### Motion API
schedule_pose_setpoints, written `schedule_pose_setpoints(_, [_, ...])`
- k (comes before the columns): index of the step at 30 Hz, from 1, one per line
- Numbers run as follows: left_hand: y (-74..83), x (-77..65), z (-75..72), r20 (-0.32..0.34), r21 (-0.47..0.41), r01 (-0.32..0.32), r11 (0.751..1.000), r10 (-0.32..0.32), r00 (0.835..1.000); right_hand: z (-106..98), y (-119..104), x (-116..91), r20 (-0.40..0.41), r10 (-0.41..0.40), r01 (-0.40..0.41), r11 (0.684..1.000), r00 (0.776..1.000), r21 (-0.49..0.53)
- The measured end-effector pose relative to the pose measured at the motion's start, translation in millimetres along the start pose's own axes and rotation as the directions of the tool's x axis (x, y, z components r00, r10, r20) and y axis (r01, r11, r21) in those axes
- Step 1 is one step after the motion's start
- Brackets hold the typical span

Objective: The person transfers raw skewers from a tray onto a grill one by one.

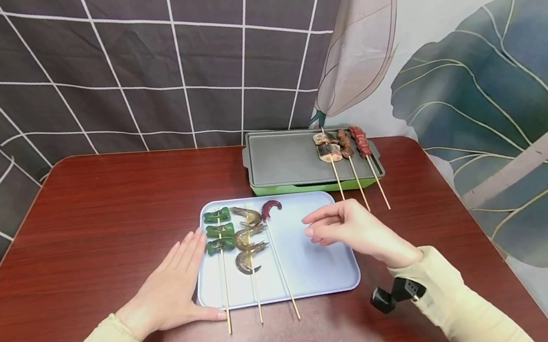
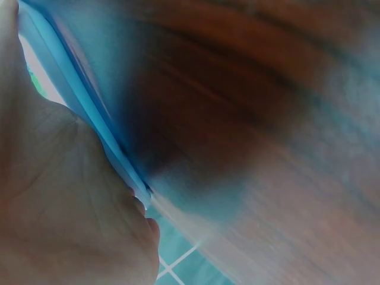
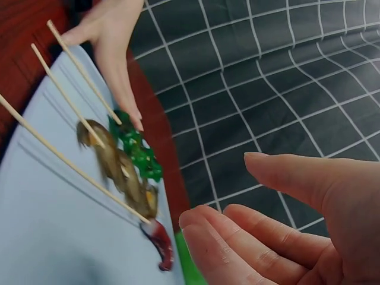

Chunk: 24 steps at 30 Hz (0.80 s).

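A pale blue tray (image 1: 317, 268) lies on the table with three skewers on it: green pepper pieces (image 1: 220, 230), shrimp (image 1: 249, 237) and a dark red octopus tentacle (image 1: 271, 206). Along the tray's left edge rests my left hand (image 1: 170, 289), fingers straight, thumb by its front edge; the left wrist view shows the palm (image 2: 71, 196) against the rim. Over the tray's right part hovers my right hand (image 1: 350, 230), holding nothing. In the right wrist view its thumb and loosely bent fingers (image 3: 267, 249) stand apart.
Behind the tray stands a green grill with a grey plate (image 1: 283, 158). On its right side lie skewers of fish (image 1: 328, 150), brown meat (image 1: 344, 142) and red meat (image 1: 360, 140), sticks jutting over the front. A dark gridded cloth (image 1: 138, 68) hangs behind the red-brown table (image 1: 105, 214).
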<state>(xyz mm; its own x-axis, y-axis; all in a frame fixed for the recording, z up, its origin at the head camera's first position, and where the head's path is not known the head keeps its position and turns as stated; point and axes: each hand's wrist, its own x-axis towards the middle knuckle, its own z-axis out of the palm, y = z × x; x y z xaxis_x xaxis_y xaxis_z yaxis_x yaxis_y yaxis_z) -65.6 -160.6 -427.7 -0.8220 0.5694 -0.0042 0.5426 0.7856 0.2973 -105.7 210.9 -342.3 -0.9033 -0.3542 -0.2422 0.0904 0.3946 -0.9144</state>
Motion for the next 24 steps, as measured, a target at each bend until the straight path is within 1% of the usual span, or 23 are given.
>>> schedule_pose_setpoints(8, [0.6,0.6,-0.9,0.007,-0.004,0.003,1.000,-0.003,1.000,21.3,16.6,0.7,0.060,0.039,-0.039,0.999,0.997,-0.010])
schedule_pose_setpoints(11, [0.7,-0.1,-1.3,-0.005,0.001,-0.004,1.000,0.004,1.000,31.7,24.9,3.0,0.092,0.062,-0.062,0.998,0.994,0.002])
schedule_pose_setpoints(13, [0.9,-0.4,-1.7,-0.015,0.004,-0.012,1.000,0.012,1.000,38.4,30.5,4.2,0.109,0.071,-0.074,0.997,0.992,0.025])
schedule_pose_setpoints(15, [1.0,-0.6,-1.9,-0.025,0.008,-0.020,1.000,0.020,0.999,44.2,36.1,5.2,0.123,0.079,-0.088,0.994,0.989,0.070])
schedule_pose_setpoints(19, [1.4,-0.4,-1.9,-0.009,0.009,-0.010,1.000,0.010,1.000,54.9,45.5,6.2,0.163,0.091,-0.116,0.982,0.982,0.150])
schedule_pose_setpoints(24, [1.3,-0.6,-1.7,-0.001,0.013,-0.002,1.000,0.002,1.000,63.0,50.3,7.6,0.202,0.101,-0.142,0.968,0.974,0.206])
